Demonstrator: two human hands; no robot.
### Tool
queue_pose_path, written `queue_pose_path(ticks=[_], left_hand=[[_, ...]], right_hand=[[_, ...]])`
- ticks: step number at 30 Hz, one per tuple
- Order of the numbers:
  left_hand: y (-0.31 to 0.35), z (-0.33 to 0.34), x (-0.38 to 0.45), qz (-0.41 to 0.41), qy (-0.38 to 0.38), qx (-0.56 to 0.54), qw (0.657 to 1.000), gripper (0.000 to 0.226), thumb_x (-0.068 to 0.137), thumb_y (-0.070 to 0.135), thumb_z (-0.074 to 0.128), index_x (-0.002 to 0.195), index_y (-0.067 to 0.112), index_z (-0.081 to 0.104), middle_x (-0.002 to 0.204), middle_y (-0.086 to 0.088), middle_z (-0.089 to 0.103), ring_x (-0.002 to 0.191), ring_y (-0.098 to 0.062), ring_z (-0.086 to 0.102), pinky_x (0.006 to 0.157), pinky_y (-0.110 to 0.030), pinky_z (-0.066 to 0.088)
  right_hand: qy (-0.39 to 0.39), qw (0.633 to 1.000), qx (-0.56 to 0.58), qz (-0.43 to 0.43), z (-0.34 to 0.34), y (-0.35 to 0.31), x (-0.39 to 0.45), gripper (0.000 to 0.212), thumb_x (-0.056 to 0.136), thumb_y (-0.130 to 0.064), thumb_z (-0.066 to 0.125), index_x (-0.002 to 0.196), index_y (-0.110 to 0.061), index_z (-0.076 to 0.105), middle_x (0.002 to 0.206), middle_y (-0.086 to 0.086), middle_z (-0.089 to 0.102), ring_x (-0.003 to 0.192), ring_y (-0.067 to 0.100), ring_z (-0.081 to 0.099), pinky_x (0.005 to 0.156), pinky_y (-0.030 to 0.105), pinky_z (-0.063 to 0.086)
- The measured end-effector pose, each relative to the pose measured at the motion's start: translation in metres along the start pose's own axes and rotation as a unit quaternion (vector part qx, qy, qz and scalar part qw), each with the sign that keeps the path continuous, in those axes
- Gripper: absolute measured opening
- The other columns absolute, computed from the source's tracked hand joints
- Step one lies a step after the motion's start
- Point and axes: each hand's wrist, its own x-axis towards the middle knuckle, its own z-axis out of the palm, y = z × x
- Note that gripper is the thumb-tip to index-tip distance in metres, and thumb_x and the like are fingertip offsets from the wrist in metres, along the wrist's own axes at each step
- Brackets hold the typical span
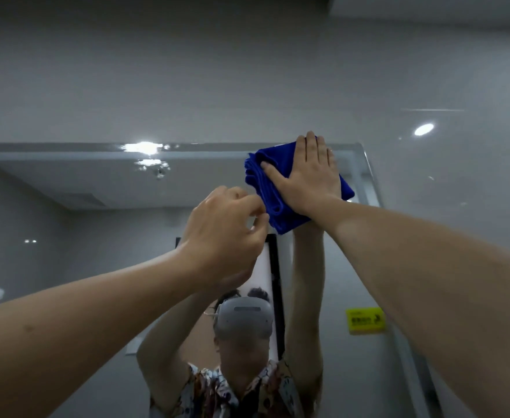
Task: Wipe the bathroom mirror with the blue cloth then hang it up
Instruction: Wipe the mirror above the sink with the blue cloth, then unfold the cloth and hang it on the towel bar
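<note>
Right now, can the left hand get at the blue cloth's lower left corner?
Probably yes. The left hand hangs right beside the blue cloth, fingers curled near its lower left edge, with nothing between them. The right hand presses flat on the cloth's upper right part against the mirror, leaving that corner uncovered.

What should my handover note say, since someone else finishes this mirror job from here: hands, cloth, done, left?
Right hand: flat, straight fingers pressing the folded blue cloth against the mirror near its top right corner.
Left hand: raised beside the cloth's lower left edge, fingers loosely curled; whether it touches the cloth cannot be told.
Done: wiping is under way at the top right; how much glass has been covered cannot be judged.
Left: finish wiping the mirror, then hang the cloth up. No hook or rail is in view.
</note>
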Motion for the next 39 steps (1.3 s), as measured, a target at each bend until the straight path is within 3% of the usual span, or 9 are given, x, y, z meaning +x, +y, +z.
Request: queue_pose_path(ticks=[8,11,15,21,27,33,39], left_hand=[[0.054,0.022,0.026,0.029,0.001,-0.023,0.999,0.019,0.095,0.032,0.056,0.093,0.019,0.07,0.088,0.011,0.059,0.085,-0.01,0.049,0.068,-0.018,0.029],[0.062,0.027,0.025,0.026,-0.008,-0.02,0.999,0.019,0.095,0.032,0.055,0.092,0.02,0.069,0.087,0.009,0.06,0.084,-0.011,0.049,0.07,-0.024,0.033],[0.067,0.028,0.016,0.024,-0.03,-0.019,0.999,0.019,0.094,0.034,0.054,0.091,0.022,0.069,0.089,0.008,0.062,0.084,-0.01,0.049,0.072,-0.026,0.035],[0.085,0.023,0.008,0.013,-0.039,-0.026,0.999,0.013,0.093,0.028,0.06,0.088,0.021,0.07,0.088,0.007,0.064,0.083,-0.011,0.049,0.071,-0.026,0.033],[0.107,0.006,-0.015,0.001,-0.071,-0.043,0.997,0.011,0.091,0.026,0.062,0.085,0.02,0.069,0.086,0.006,0.063,0.082,-0.01,0.048,0.066,-0.015,0.028],[0.117,-0.022,-0.052,-0.03,-0.124,-0.054,0.99,0.012,0.092,0.03,0.06,0.093,0.021,0.069,0.093,0.008,0.061,0.088,-0.009,0.046,0.068,-0.019,0.031],[0.117,-0.045,-0.09,-0.092,-0.237,-0.046,0.966,0.016,0.094,0.033,0.055,0.099,0.024,0.068,0.094,0.008,0.058,0.092,-0.012,0.05,0.073,-0.027,0.039]], right_hand=[[0.011,0.998,0.01,0.061,-0.008,0.072,0.003,0.108,0.091,-0.085,0.016,0.164,-0.006,0.0,0.173,0.012,-0.002,0.16,0.026,-0.005,0.129,0.045,-0.001],[0.025,0.994,0.026,0.103,-0.006,0.074,-0.001,0.11,0.091,-0.085,0.018,0.164,-0.004,0.001,0.172,0.016,0.001,0.159,0.031,-0.001,0.129,0.047,0.001],[0.019,0.983,0.069,0.171,-0.008,0.082,-0.017,0.111,0.091,-0.084,0.026,0.163,-0.002,0.005,0.166,0.025,0.019,0.152,0.041,0.022,0.124,0.05,0.018],[0.015,0.984,0.015,0.178,-0.01,0.092,-0.071,0.099,0.094,-0.08,0.025,0.156,-0.002,0.023,0.146,0.024,0.045,0.128,0.04,0.046,0.107,0.051,0.035],[-0.042,0.986,-0.033,0.156,-0.018,0.109,-0.13,0.091,0.095,-0.079,0.021,0.144,-0.003,0.037,0.125,0.021,0.057,0.106,0.034,0.056,0.09,0.047,0.044],[-0.127,0.978,-0.058,0.157,-0.033,0.13,-0.196,0.085,0.094,-0.08,0.018,0.115,-0.007,0.055,0.105,0.015,0.066,0.091,0.032,0.062,0.076,0.041,0.047],[-0.208,0.965,-0.083,0.139,-0.058,0.127,-0.266,0.069,0.098,-0.075,0.027,0.104,-0.012,0.052,0.091,0.008,0.064,0.074,0.028,0.056,0.065,0.036,0.043]])
